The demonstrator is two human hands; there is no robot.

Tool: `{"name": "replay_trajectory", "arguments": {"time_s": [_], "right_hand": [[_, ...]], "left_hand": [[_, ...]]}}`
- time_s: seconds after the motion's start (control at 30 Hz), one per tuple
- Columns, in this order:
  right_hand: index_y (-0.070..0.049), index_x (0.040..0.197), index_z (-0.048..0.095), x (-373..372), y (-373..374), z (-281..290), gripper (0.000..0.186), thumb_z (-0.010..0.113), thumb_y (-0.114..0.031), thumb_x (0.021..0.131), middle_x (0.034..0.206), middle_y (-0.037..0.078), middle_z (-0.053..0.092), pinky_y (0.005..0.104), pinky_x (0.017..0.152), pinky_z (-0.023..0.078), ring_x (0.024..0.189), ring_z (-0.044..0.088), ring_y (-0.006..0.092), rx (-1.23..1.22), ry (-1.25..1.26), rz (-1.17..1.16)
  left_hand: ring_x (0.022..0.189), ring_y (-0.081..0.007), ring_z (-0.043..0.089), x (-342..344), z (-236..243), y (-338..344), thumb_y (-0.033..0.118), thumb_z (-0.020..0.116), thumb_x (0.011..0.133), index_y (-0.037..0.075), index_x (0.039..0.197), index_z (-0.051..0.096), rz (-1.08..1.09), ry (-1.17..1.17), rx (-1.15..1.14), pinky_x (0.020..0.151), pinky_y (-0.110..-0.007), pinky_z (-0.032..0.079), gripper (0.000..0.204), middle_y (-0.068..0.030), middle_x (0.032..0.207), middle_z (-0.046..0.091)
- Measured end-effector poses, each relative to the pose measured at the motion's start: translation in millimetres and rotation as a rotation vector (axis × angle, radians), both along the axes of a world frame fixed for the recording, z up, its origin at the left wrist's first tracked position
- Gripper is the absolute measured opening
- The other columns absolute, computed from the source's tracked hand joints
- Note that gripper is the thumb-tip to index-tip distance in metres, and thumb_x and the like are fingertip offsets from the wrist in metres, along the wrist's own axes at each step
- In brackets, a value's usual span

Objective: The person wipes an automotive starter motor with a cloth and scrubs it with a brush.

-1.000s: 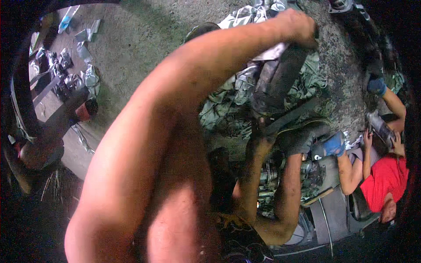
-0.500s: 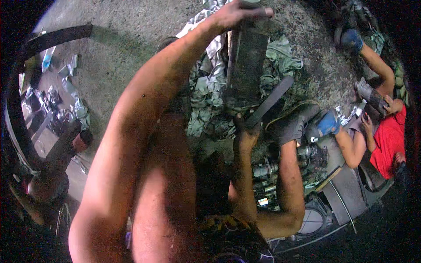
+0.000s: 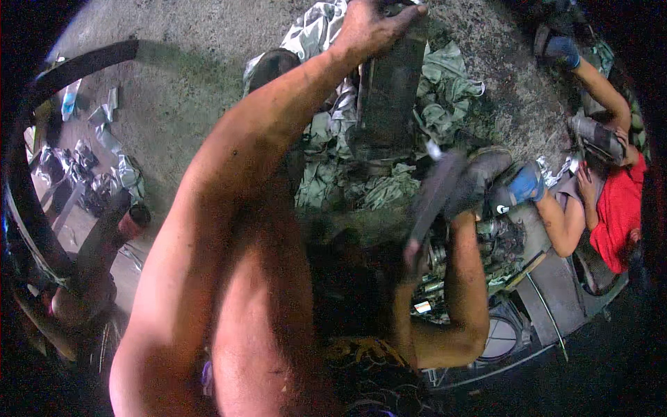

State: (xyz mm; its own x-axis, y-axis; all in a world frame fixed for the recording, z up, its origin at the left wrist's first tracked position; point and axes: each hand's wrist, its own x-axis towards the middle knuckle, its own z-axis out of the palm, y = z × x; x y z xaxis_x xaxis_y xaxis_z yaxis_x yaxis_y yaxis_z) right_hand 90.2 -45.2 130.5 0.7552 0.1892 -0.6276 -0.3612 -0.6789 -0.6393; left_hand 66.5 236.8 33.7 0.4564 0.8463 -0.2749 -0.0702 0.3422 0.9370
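My left hand (image 3: 375,28) is at the top edge, by the far end of a long dark block (image 3: 390,97). Its fingers are curled, with the thumb reaching right; what they close on is partly cut off and cannot be made out. My right hand (image 3: 413,263), low and blurred, grips a flat dark bar (image 3: 439,191) by its near end. The bar tilts up and right, smeared by motion, its far end in front of a dark shoe (image 3: 486,167). Crumpled greyish cloths (image 3: 445,87) lie on both sides of the block.
Dirty metal parts (image 3: 500,240) lie beyond my right forearm. At right, another person in red (image 3: 622,215) sits with a dark block in hand and blue-and-dark shoes (image 3: 526,184). A curved black strip (image 3: 90,59) and shiny scraps (image 3: 83,163) are at left.
My right hand has pulled back toward me, away from the block's near end, swinging the bar more upright. My left hand has shifted slightly, its thumb now more visible.
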Motion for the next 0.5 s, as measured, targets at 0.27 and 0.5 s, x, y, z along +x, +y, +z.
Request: {"name": "replay_trajectory", "arguments": {"time_s": [0.27,0.5], "right_hand": [[-0.002,0.120,0.053,-24.7,-56.9,-48.7,0.029,0.041,-0.016,0.097,0.110,0.012,0.058,0.0346,0.077,0.050,0.090,0.055,0.0209,-0.137,-0.448,0.900],[-0.003,0.117,0.053,9.8,34.9,38.4,0.036,0.045,-0.030,0.094,0.099,0.012,0.056,0.0343,0.071,0.049,0.083,0.055,0.0219,-0.055,0.134,-0.178]], "left_hand": [[0.099,-0.0258,0.059,13.2,-0.3,2.4,0.029,0.060,0.088,-0.006,0.111,0.058,0.073,0.095,0.118,0.088,-0.033,0.044,0.042,-0.0173,0.105,0.064],[0.094,-0.0218,0.059,7.5,-8.7,5.2,0.031,0.053,0.092,-0.003,0.109,0.059,0.094,0.016,0.174,0.083,-0.033,0.045,0.038,-0.0152,0.101,0.065]]}}
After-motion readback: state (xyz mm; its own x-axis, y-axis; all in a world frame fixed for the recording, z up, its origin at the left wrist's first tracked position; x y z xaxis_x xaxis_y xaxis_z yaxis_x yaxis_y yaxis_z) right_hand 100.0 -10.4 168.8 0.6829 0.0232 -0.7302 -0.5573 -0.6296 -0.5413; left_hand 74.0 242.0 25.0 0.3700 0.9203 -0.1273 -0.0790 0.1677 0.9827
